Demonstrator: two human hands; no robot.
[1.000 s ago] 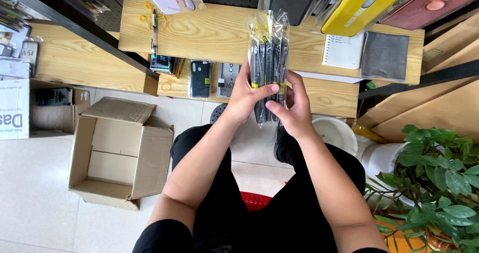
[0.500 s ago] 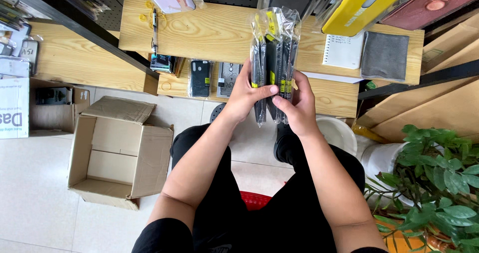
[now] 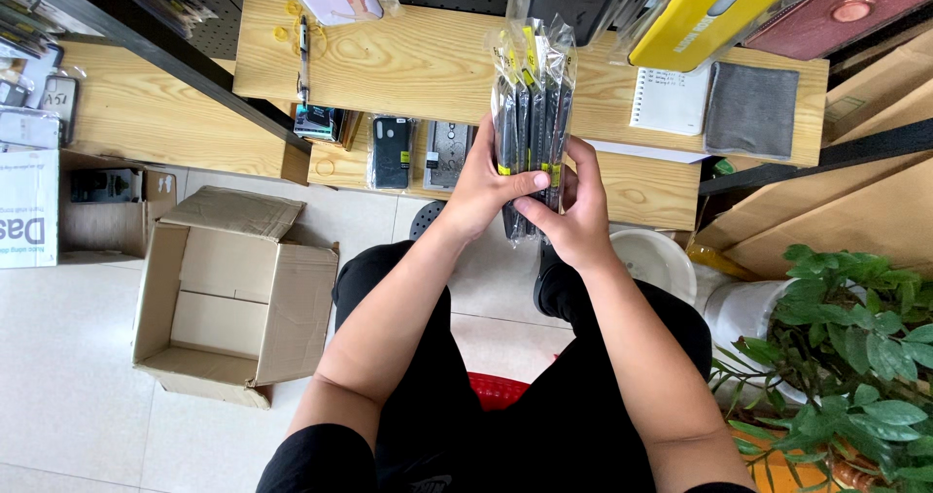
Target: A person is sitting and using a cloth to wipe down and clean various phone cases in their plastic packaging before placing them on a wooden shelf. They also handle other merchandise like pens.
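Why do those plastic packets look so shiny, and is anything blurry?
Head view: soft, even daylight; the clear sleeves of the packets, held by the left hand and right hand, catch pale glare. Shadows are faint. The plant and box stay sharp; edges bend slightly.

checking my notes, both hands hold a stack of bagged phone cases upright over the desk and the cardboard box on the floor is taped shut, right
Not quite. The cardboard box on the floor is open, flaps spread and nothing visible inside, as the head view shows. The rest holds: the left hand and right hand hold the stack of bagged phone cases upright over the desk.
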